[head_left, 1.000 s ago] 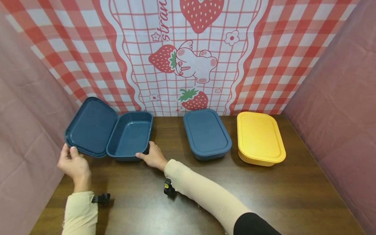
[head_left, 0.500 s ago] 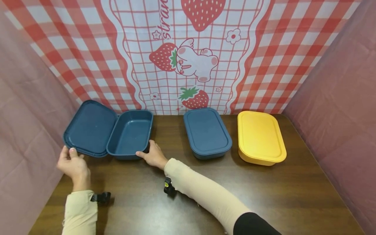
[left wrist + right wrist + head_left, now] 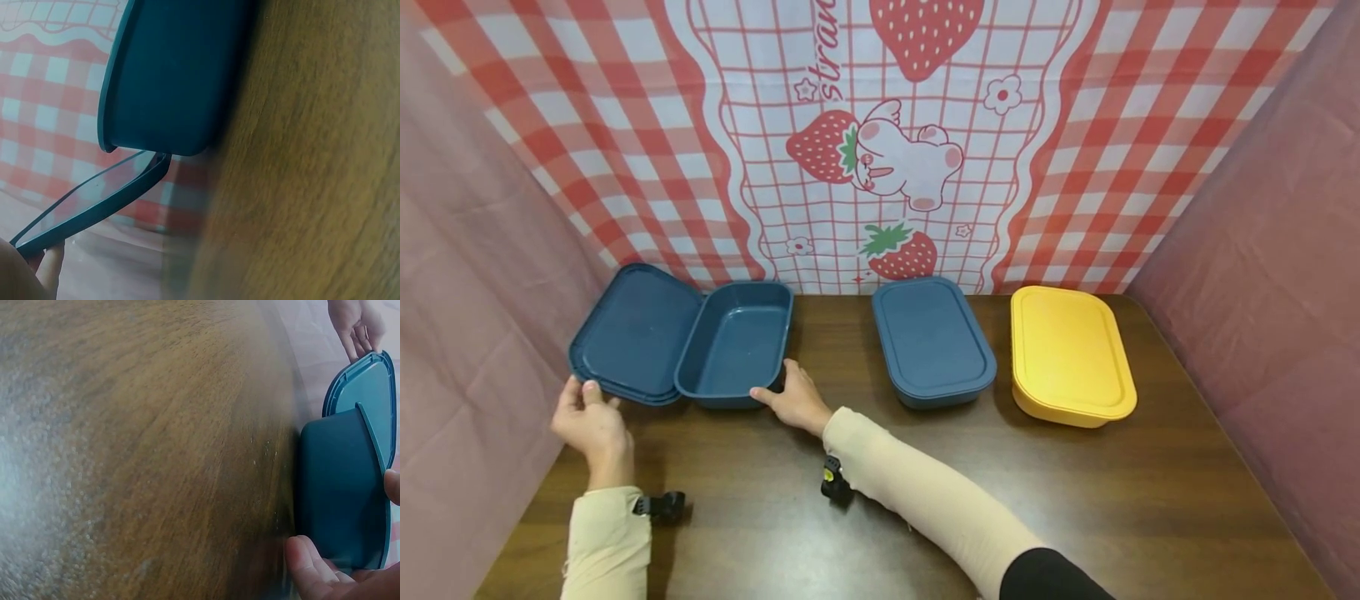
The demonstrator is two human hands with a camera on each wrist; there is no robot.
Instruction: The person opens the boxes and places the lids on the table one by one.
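Observation:
At the left of the table, a dark blue food container stands with its lid swung out to the left, joined along one long side. Nothing shows inside the container. My left hand pinches the lid's near left corner between thumb and fingers. In the left wrist view the lid slants, its outer edge held off the table. My right hand grips the container's near right corner, thumb at the rim. The right wrist view shows its fingers around the container's wall.
To the right stand a closed blue container and a closed yellow container on the brown wooden table. A strawberry-print checked cloth hangs behind, with pink cloth at both sides.
The lid has sunk a little further outward and down, with my left hand still pinching its corner. My right hand keeps its grip, and the container stays in place.

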